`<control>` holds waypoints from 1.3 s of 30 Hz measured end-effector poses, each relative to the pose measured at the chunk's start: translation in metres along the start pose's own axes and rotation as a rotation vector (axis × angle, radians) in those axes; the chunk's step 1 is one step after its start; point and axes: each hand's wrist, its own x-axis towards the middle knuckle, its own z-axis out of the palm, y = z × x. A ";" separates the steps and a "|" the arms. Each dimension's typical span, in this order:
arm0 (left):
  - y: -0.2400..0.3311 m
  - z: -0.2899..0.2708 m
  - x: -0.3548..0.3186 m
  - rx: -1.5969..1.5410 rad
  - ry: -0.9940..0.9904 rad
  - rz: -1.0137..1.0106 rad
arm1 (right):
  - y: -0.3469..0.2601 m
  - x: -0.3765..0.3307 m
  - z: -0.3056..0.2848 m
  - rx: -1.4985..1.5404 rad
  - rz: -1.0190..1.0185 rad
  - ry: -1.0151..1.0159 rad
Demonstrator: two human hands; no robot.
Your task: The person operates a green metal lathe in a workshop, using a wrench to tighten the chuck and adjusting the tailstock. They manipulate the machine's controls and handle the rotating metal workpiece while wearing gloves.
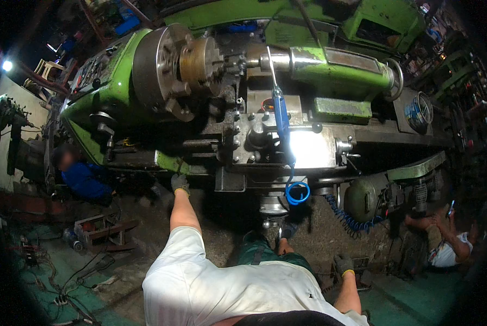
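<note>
At the green lathe (146,98), gloved left hand (180,183) touches its edge.

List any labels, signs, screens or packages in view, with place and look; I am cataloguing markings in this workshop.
Control plate: on the green lathe headstock's left face, a dark oblong panel with small red and pale marks, too blurred to tell more.
Phone-like screen: far right, held up by a seated person, small and pale blue.
No packages or wall signs show.
The gloved left hand rests at the lathe's front edge; the gloved right hand hangs low, away from it.
</note>
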 end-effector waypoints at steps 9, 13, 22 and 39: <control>0.006 -0.001 0.008 0.229 0.018 0.068 | -0.010 0.002 0.006 0.085 -0.119 0.057; 0.010 -0.002 0.012 0.416 0.064 0.173 | -0.049 -0.012 -0.018 0.092 -0.105 -0.033; 0.008 0.027 -0.043 0.912 0.360 0.663 | -0.072 -0.017 -0.042 0.085 -0.071 0.054; -0.063 -0.001 -0.071 1.637 0.061 0.544 | -0.550 -0.123 -0.273 -0.084 -1.102 0.994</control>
